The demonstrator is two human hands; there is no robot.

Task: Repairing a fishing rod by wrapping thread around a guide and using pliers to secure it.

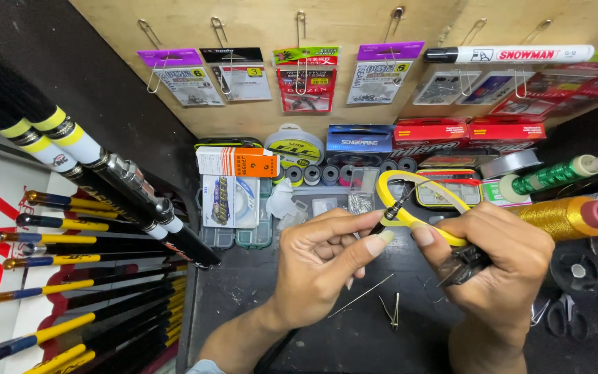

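Plywood back wall, far: hook packets [181, 76] hung on wire pegs, a white marker pen [513, 54] laid across two of them — stock kept in sight and off the worktop [299, 325]. Below, line spools and small boxes [237, 161] ranked along the wall. Left: fishing rods [91, 242], black and yellow, laid side by side. Right: green [555, 174] and gold thread spools [569, 216].

Centre, near: left hand [320, 266] pinches a thin dark rod tip [390, 211] between thumb and forefinger, steadying it at eye level. Right hand [500, 260] is closed around yellow-handled scissors [410, 201], thumb close to the left thumb — rod tip lies between both sets of fingers. Loose needle [361, 296] lies on the worktop beneath.
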